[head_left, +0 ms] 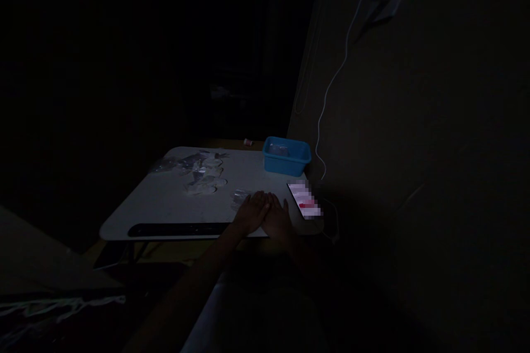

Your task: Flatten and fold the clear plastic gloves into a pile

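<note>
The room is very dark. My left hand (250,212) and my right hand (277,216) lie flat side by side on the near edge of a small white table (165,204), fingers stretched out, holding nothing. Just ahead of my left fingertips lies a small clear plastic packet (240,197). A lit phone (305,199) lies on the table right of my right hand. Several clear plastic packets (202,174) are scattered across the far middle of the table.
A blue plastic bin (286,155) stands at the table's far right corner. A white cable (331,88) hangs down the wall on the right. A small pink object (248,142) lies beyond the table's far edge. White cords (62,306) lie on the floor at lower left.
</note>
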`<state>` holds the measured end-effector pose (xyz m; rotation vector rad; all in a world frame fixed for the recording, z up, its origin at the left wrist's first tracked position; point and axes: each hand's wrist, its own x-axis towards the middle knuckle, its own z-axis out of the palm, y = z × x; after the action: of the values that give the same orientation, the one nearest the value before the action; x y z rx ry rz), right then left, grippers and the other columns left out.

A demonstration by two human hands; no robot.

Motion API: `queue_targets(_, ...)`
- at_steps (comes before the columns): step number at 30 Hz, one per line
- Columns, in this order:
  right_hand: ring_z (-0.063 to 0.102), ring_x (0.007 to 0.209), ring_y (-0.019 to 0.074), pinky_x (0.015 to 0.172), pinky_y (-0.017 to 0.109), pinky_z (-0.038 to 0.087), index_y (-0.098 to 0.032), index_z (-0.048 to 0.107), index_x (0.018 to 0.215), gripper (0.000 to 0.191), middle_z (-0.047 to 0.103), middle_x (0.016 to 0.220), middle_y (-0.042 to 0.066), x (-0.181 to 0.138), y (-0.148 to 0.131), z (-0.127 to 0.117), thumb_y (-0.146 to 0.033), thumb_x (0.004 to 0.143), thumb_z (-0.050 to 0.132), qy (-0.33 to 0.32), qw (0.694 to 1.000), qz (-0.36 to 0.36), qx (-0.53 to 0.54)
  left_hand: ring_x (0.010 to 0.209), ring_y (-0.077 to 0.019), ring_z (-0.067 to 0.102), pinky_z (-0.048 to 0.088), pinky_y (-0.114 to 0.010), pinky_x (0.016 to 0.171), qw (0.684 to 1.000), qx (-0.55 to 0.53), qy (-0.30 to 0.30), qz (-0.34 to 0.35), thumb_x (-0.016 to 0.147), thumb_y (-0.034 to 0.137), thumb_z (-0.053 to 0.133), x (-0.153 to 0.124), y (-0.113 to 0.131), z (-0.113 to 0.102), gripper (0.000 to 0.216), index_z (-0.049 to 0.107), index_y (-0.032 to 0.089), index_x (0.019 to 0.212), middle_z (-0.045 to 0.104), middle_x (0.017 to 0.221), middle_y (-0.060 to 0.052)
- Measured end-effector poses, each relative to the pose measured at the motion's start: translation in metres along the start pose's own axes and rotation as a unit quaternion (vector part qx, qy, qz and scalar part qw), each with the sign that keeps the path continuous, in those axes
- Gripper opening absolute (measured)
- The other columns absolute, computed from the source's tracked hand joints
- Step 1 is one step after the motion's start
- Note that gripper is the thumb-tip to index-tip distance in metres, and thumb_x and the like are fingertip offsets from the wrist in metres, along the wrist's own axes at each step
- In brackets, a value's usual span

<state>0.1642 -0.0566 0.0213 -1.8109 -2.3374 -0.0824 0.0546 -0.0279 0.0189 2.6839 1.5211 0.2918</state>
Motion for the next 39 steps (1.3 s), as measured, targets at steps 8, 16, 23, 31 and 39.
queue_targets(8,0.018,0.131,0.0236,0.102,0.048,0.013,-0.012,0.028,0.135,0.053,0.027,0.140,0.013,-0.002,-0.001,-0.002,-0.033,0.086,0.026,0.009,1.000,0.004,0.007,0.130,-0.0179,0.021,0.019,-0.038,0.105,0.999,0.006,-0.014,-0.031,0.090,0.035,0.008,-0.001,-0.001,0.000,0.054,0.033,0.012,0.132,0.030,0.140,-0.010)
queue_targets(16,0.021,0.130,0.0259,0.101,0.051,0.015,-0.008,0.033,0.132,0.056,0.028,0.139,0.015,0.000,0.001,0.006,-0.039,0.086,0.027,0.022,1.000,0.002,-0.008,0.131,-0.0212,0.021,0.019,-0.038,0.104,0.995,0.047,0.016,-0.084,0.089,0.033,0.012,-0.006,-0.006,0.000,0.054,0.033,0.007,0.131,0.030,0.140,-0.013)
queue_targets(23,0.022,0.129,0.0254,0.101,0.051,0.014,-0.007,0.033,0.132,0.060,0.028,0.139,0.017,0.001,0.002,0.011,-0.046,0.087,0.024,0.043,0.999,0.001,-0.003,0.130,-0.0231,0.023,0.020,-0.039,0.103,0.989,0.064,0.023,-0.133,0.089,0.038,0.011,-0.012,-0.018,-0.004,0.058,0.033,0.005,0.131,0.029,0.139,-0.015)
queue_targets(31,0.022,0.129,0.0250,0.102,0.051,0.013,-0.007,0.031,0.132,0.061,0.026,0.139,0.017,0.001,0.003,0.010,-0.048,0.087,0.025,0.035,0.999,0.001,0.002,0.128,-0.0221,0.026,0.021,-0.045,0.102,0.981,0.079,0.037,-0.171,0.088,0.033,0.017,-0.023,-0.047,-0.008,0.052,0.031,0.010,0.132,0.030,0.139,-0.012)
queue_targets(39,0.022,0.129,0.0254,0.101,0.052,0.014,-0.007,0.032,0.132,0.061,0.027,0.139,0.017,0.002,0.004,0.014,-0.047,0.086,0.028,0.037,0.999,0.001,0.012,0.128,-0.0229,0.027,0.021,-0.045,0.102,0.980,0.086,0.041,-0.173,0.087,0.033,0.019,-0.023,-0.046,-0.007,0.053,0.031,0.008,0.132,0.031,0.139,-0.013)
